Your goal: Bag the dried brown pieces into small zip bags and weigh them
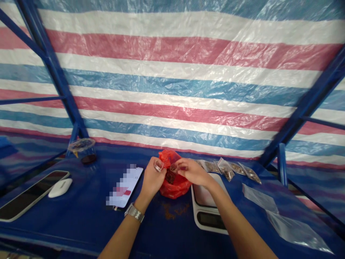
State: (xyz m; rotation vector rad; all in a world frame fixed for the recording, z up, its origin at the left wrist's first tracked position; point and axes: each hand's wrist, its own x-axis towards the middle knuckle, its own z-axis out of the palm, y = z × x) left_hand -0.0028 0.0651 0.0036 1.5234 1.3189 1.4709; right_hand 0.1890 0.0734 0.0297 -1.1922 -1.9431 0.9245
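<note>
A striped plastic sheet (188, 84) hangs behind the blue table (88, 223). On the table I see a white scale (205, 197), and just left of it the red bag (175, 190), its mouth open. The right hand (192, 172) reaches over it, its grip unclear to me; the left hand (153, 177) grasps a small clear round piece (158, 165) at the bag's edge.

Glossy plastic bag (176, 190), shiny metal watchband (134, 213), wrinkled plastic sheeting (172, 82) (glossy too), smooth tabletop (88, 216), perhaps metal
</note>
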